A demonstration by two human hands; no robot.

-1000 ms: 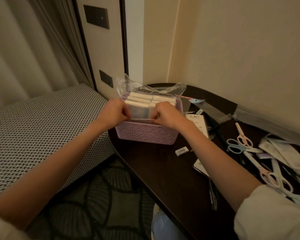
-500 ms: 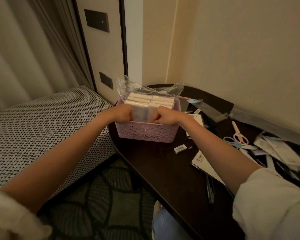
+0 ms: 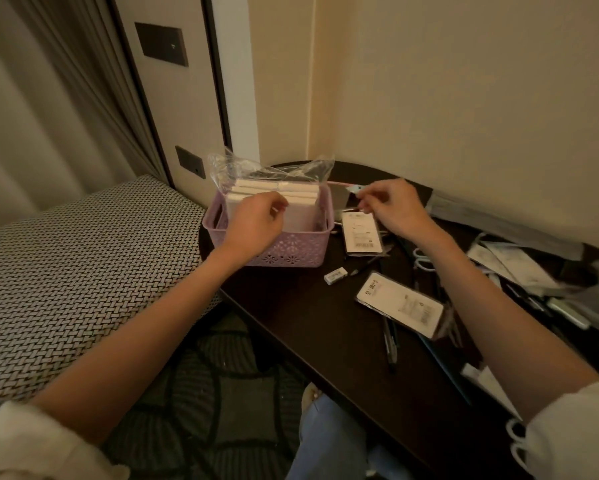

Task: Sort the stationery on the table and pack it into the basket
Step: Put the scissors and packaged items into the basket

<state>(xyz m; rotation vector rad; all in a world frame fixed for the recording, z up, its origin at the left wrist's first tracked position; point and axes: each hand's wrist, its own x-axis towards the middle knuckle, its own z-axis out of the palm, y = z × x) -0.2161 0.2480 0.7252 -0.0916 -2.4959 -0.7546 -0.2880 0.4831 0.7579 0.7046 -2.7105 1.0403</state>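
The lilac basket [image 3: 291,252] stands at the table's left end. Several white packs in clear plastic [image 3: 301,202] stand upright inside it. My left hand [image 3: 256,221] hovers over the front of the basket, fingers curled against the front pack; the back of the hand hides whether they grip it. My right hand [image 3: 393,211] is just right of the basket. Its thumb and forefinger pinch the edge of a clear packet with a blue tip [image 3: 341,199]. Two labelled packets [image 3: 362,233] [image 3: 400,308], a small white eraser [image 3: 335,275] and dark pens [image 3: 390,342] lie on the dark table [image 3: 325,341].
More stationery is piled at the right: scissors [image 3: 422,261], paper-backed packs [image 3: 512,265] and pens. The wall runs close behind the table. A woven-pattern bench [image 3: 83,265] sits left of the table, and patterned carpet lies below.
Both hands were pressing a pack down into the basket. My right hand has left the basket and moved right to the clear packet. My left hand has risen slightly over the packs.
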